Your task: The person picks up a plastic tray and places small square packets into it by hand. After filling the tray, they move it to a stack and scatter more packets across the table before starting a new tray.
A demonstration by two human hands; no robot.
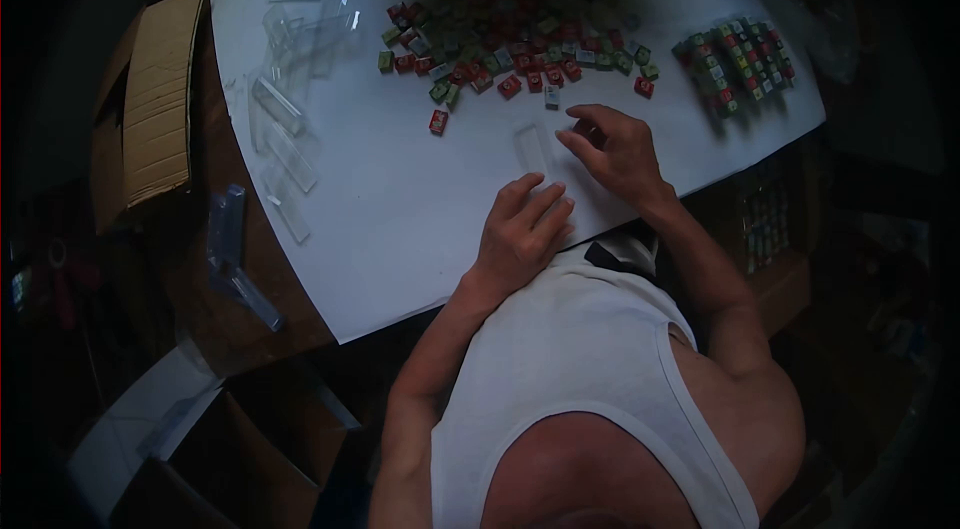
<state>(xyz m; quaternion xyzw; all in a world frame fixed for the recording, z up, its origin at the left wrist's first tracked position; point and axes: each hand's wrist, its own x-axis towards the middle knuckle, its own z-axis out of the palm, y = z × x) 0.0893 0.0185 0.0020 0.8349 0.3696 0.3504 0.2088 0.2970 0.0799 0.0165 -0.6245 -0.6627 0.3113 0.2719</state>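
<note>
A small clear plastic case (532, 145) lies on the white sheet in front of me. My left hand (520, 232) rests palm down at its near end, fingers spread, with a fingertip at or very close to the case. To the right of the case is my right hand (618, 151), thumb and index finger apart with nothing visible between them. Just beyond that hand stands a small pale-sided box (552, 97), at the near edge of a heap of little red and green boxes (520, 59). Whether the case holds anything is hard to make out.
Several empty-looking clear cases (290, 154) lie loosely at the left. Rows of packed small boxes (735, 69) sit at the right. A cardboard box (160, 99) and bluish plastic pieces (228, 239) are beyond the sheet's left edge. One red box (438, 122) lies apart.
</note>
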